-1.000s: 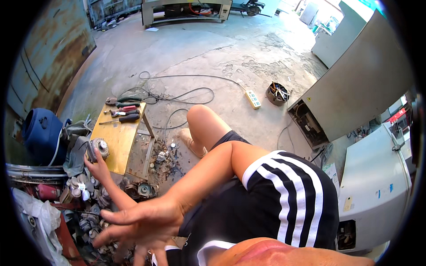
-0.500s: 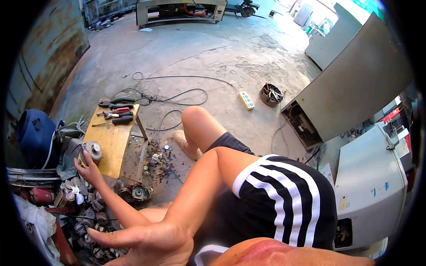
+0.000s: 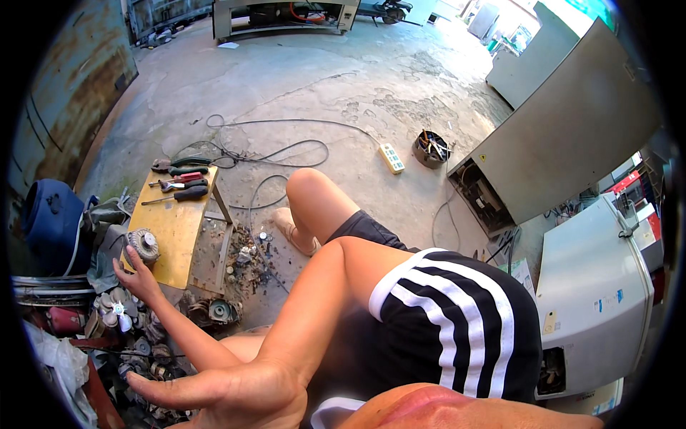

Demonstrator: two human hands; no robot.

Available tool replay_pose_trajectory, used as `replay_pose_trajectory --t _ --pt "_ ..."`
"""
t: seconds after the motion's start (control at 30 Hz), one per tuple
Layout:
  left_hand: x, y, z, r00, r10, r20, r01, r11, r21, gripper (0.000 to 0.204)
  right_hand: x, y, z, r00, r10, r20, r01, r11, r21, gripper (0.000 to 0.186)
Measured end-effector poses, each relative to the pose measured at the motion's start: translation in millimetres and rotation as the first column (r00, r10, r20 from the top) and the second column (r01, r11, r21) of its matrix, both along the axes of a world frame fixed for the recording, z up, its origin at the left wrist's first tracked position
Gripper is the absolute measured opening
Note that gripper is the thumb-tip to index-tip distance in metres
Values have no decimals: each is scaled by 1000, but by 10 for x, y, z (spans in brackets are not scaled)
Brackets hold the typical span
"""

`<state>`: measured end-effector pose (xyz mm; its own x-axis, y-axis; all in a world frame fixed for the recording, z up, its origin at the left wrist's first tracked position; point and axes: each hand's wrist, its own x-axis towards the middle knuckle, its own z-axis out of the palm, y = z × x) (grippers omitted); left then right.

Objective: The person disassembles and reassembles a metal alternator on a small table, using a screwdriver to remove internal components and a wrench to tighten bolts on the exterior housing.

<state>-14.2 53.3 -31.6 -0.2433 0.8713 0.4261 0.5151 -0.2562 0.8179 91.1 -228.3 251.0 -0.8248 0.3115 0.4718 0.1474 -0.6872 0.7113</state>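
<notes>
A round electric motor (image 3: 146, 245) with a silvery ribbed rim rests on the near left end of a low yellow wooden bench (image 3: 168, 232). My left hand (image 3: 141, 280) is at the motor's lower left side, fingers spread, one fingertip at its edge. Close to the camera is my right hand (image 3: 239, 393), palm up with the thumb stretched out; the lower picture edge cuts off its other fingers, and nothing shows in it. Across the bench's far end lie a black-handled screwdriver (image 3: 187, 194), a red-handled tool (image 3: 187, 177) and green-handled pliers (image 3: 190, 163).
Scrap motor parts and a fan blade (image 3: 118, 314) heap up left, beside a blue drum (image 3: 53, 218). Cables loop over the concrete floor to a power strip (image 3: 391, 159). A round tool tub (image 3: 431, 149) stands near a tilted grey cabinet (image 3: 557, 136); a white appliance (image 3: 593, 279) is at right.
The whole view has shifted slightly. My left hand's fingers have moved a little down along the motor's side and spread more. My right hand stays near the camera.
</notes>
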Motion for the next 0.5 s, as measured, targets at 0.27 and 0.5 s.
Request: replay_pose_trajectory --t 0.27,0.5 --pt "29 -62 78 998 46 -40 -46 999 -12 85 -162 -41 -278 818 -502 -281 574 682 454 113" --pt "44 3 54 990 79 -117 -80 997 3 82 -141 -48 -250 830 -491 -264 558 725 405 109"
